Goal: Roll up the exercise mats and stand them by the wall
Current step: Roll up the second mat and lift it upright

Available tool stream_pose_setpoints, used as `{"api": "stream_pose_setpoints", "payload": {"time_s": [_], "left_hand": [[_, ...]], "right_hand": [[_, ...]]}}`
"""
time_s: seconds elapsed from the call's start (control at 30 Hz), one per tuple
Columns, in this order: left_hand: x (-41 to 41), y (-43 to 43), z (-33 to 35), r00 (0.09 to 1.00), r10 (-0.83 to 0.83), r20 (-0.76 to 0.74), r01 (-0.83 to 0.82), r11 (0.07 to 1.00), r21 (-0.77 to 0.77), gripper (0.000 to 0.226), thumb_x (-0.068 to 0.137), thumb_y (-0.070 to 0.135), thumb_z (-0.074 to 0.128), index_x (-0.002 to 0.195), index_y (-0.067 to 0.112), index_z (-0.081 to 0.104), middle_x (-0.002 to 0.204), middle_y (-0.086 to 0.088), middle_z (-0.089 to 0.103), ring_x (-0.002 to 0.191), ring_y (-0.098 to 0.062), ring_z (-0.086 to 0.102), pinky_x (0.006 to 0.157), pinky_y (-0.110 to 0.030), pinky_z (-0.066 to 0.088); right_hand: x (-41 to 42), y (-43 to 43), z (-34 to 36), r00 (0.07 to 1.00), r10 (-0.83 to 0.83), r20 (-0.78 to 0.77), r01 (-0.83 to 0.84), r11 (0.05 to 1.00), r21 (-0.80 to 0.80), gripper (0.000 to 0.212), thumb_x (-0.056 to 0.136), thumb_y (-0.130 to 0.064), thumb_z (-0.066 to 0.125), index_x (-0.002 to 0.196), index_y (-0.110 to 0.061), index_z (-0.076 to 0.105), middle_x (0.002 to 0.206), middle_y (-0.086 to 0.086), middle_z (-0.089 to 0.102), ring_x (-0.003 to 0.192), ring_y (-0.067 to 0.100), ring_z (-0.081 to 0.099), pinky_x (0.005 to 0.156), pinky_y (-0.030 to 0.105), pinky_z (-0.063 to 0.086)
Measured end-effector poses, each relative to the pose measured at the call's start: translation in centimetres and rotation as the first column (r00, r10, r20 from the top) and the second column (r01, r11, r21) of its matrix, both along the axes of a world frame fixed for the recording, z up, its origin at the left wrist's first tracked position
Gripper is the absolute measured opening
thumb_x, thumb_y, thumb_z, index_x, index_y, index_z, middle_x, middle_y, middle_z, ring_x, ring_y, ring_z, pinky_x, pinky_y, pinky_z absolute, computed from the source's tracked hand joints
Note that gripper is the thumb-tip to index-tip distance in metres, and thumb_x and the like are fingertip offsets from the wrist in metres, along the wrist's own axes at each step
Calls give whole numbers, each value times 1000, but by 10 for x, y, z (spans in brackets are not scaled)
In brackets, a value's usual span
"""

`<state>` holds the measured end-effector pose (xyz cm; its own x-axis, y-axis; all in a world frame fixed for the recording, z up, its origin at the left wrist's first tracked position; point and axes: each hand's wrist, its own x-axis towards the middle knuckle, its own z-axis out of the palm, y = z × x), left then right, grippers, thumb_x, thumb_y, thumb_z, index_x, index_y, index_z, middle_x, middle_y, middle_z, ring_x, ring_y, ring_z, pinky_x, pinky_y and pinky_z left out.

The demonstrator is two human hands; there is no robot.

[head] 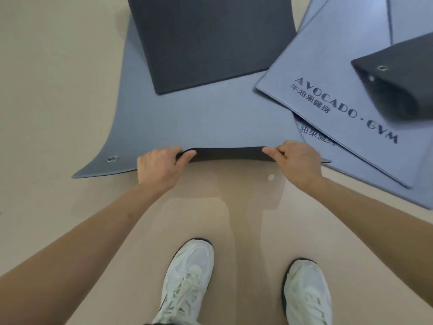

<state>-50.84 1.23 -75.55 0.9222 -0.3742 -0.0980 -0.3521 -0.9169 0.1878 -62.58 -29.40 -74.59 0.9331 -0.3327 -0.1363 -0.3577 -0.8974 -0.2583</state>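
Two white trainers, left (187,282) and right (307,294), stand on the beige floor (58,90), toes toward the grey-blue mat (210,120) just ahead. That mat lies mostly flat, its long axis running straight away from the person and its short end nearest them.

The left hand (159,168) and the right hand (297,161) each pinch that near edge, set apart on either side of its middle. Fingers are curled over the top and thumbs lie against the dark underside. Between them the edge is lifted off the floor in a shallow arch, while the near left corner, with its metal eyelet (112,159), lies flat.

Farther along, a dark mat (206,43) rests on top of the grey-blue one, pointing the same way. On the right a mat lettered AVOCADO·GYM (328,90) lies at an angle, overlapping another printed mat (351,160) beneath it. The gripped mat's near right corner meets those two; which lies on top there I cannot tell. A dark, partly folded mat (398,85) sits on the lettered one.

Bare floor shows along the whole left side and between shoes and mat, with a small white speck (271,177) near the right hand.
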Motion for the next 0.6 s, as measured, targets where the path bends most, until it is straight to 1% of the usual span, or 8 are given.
{"api": "stream_pose_setpoints", "payload": {"time_s": [0.1, 0.2, 0.27, 0.37, 0.4, 0.47, 0.53, 0.6], "left_hand": [[-21, 6, 34, 995, -33, -90, 36, 999, 27, 64, 99, 72, 33, 80, 18, 61, 79, -6, 66, 85, -35, 65, 66, -37, 40], [-44, 12, 65, 974, -55, -221, 57, 998, 5, 66, 99, 73, 36, 78, 16, 63, 76, -4, 65, 82, -32, 64, 67, -37, 44], [-55, 14, 80, 941, -75, -330, 72, 997, -23, 64, 98, 72, 38, 83, 18, 69, 77, -2, 66, 81, -27, 65, 69, -36, 47], [-66, 11, 96, 898, -101, -428, 99, 995, -26, 57, 99, 71, 40, 96, 26, 76, 87, -2, 71, 86, -24, 65, 82, -41, 53], [-71, 9, 101, 903, -100, -417, 107, 994, -8, 56, 99, 70, 40, 95, 26, 75, 88, -1, 70, 88, -25, 65, 81, -40, 52], [-78, 4, 101, 948, -108, -300, 128, 991, 49, 53, 100, 68, 40, 94, 25, 70, 89, 1, 70, 88, -25, 66, 74, -36, 48], [-80, 0, 95, 986, -132, -104, 138, 989, 51, 42, 100, 64, 46, 108, 29, 68, 102, 6, 73, 93, -22, 68, 73, -35, 50], [-85, -1, 82, 968, -236, 91, 238, 971, -16, 36, 100, 52, 57, 124, 26, 65, 114, 5, 73, 101, -23, 70, 79, -37, 56]], "right_hand": [[-16, 0, 44, 996, 17, -92, -23, 997, -67, 68, 99, -70, 39, 64, -14, 57, 68, 0, 55, 75, 28, 56, 62, 35, 36], [-34, -5, 81, 983, 61, -175, -67, 997, -28, 71, 96, -71, 43, 56, -13, 45, 57, 3, 49, 65, 27, 57, 54, 32, 30], [-43, -6, 100, 967, 91, -237, -87, 996, 24, 70, 96, -70, 47, 53, -14, 42, 53, 3, 45, 59, 24, 53, 54, 33, 30], [-53, -8, 109, 953, 73, -293, -51, 995, 81, 68, 95, -68, 53, 53, -15, 41, 53, 2, 43, 56, 22, 48, 54, 34, 29], [-54, -9, 108, 955, 63, -290, -37, 995, 94, 68, 94, -68, 54, 53, -16, 38, 53, 2, 42, 56, 23, 47, 54, 34, 28], [-51, -12, 105, 962, 57, -266, -33, 995, 96, 67, 94, -68, 54, 54, -17, 37, 55, 2, 43, 57, 23, 48, 54, 33, 29], [-43, -16, 99, 964, 57, -261, -41, 997, 66, 67, 96, -68, 50, 55, -17, 40, 58, 3, 48, 60, 22, 51, 55, 32, 31], [-30, -17, 87, 963, 65, -263, -56, 998, 41, 67, 97, -69, 48, 56, -16, 43, 62, 4, 53, 63, 21, 54, 55, 31, 30]]}}
